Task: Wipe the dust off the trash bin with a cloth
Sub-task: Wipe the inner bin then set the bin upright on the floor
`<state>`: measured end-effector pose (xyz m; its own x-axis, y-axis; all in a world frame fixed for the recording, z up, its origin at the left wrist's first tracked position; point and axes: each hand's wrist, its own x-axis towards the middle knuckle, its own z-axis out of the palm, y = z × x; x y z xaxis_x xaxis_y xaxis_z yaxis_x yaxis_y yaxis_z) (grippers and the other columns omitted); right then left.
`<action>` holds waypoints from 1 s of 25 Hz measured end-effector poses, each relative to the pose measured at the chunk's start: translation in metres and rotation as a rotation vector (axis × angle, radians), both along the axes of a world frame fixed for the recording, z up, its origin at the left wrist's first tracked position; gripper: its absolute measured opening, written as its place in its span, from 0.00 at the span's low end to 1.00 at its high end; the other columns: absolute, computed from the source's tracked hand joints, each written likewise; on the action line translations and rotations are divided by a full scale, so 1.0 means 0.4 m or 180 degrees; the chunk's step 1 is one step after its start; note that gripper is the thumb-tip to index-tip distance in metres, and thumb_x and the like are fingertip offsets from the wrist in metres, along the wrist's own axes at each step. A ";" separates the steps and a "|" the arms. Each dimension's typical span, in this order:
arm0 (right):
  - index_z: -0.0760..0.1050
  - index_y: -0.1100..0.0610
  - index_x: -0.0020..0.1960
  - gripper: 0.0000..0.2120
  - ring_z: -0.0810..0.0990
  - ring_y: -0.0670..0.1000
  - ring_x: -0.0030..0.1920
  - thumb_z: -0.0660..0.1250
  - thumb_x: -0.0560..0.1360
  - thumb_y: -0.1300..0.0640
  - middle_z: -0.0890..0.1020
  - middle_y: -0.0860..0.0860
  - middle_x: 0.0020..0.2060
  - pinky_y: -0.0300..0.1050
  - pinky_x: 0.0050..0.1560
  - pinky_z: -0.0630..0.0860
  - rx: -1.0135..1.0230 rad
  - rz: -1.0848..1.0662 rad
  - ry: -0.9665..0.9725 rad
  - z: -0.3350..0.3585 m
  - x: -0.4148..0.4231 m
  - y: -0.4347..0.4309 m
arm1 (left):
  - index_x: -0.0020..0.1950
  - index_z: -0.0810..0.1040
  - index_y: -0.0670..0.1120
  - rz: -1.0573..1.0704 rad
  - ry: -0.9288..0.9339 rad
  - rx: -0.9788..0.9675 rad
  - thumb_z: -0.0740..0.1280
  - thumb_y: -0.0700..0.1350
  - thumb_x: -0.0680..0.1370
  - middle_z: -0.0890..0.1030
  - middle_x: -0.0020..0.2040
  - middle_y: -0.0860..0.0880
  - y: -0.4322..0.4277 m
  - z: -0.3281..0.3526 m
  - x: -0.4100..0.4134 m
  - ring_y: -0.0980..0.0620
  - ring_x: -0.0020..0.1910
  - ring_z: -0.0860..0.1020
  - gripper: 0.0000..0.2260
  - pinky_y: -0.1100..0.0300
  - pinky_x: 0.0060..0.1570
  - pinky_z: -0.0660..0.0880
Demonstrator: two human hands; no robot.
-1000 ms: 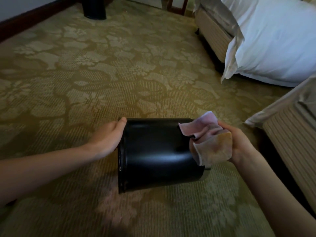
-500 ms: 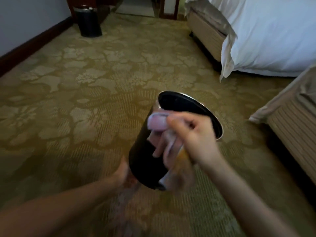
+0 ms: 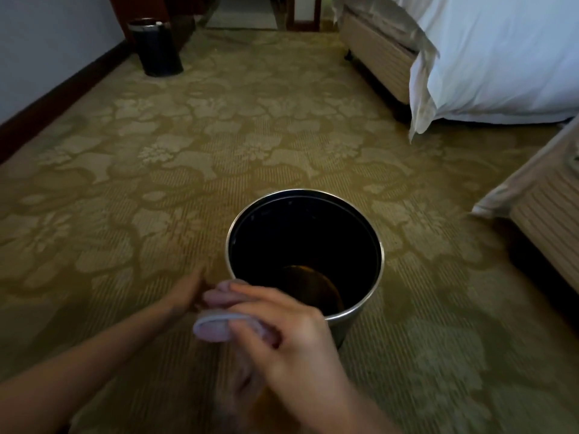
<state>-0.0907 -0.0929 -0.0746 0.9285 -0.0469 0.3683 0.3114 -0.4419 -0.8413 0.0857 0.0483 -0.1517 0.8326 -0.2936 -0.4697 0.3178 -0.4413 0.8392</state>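
The black trash bin with a silver rim stands upright on the carpet, its mouth facing up and nothing visible inside. My right hand is just in front of the near-left rim, shut on a bunched pink cloth that hangs down beside the bin's near wall. My left hand is blurred, low at the bin's left side, next to the cloth; whether it touches either is unclear.
A second black bin stands by the far left wall. A bed with white linen fills the upper right, and another bed's corner juts in at the right. Patterned carpet spreads around.
The bin went from lying on its side, through a tilt, to standing upright. My right hand with the cloth moved from the bin's base end to its near-left rim. My left hand dropped low.
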 end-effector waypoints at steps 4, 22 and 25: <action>0.86 0.54 0.47 0.21 0.84 0.46 0.49 0.77 0.64 0.39 0.86 0.52 0.48 0.37 0.48 0.79 0.2361 -0.0605 0.0665 0.050 -0.062 -0.147 | 0.43 0.77 0.46 0.0229 -0.0064 -0.0532 0.52 0.56 0.83 0.81 0.36 0.50 -0.062 0.131 0.061 0.52 0.39 0.76 0.21 0.57 0.40 0.70; 0.80 0.55 0.49 0.11 0.82 0.45 0.42 0.59 0.83 0.56 0.84 0.49 0.39 0.45 0.41 0.77 0.1134 -0.2417 0.1096 -0.313 0.014 -0.263 | 0.51 0.79 0.51 -0.0321 -0.0814 -0.0191 0.57 0.45 0.84 0.81 0.43 0.53 -0.115 0.168 0.044 0.55 0.42 0.78 0.11 0.62 0.38 0.71; 0.80 0.56 0.51 0.10 0.81 0.39 0.39 0.60 0.82 0.58 0.84 0.47 0.40 0.39 0.42 0.75 0.1018 -0.1969 0.1155 -0.299 0.093 -0.304 | 0.59 0.77 0.46 0.0017 -0.0773 -0.0282 0.57 0.45 0.84 0.81 0.48 0.50 -0.089 0.161 0.041 0.52 0.43 0.78 0.10 0.58 0.41 0.73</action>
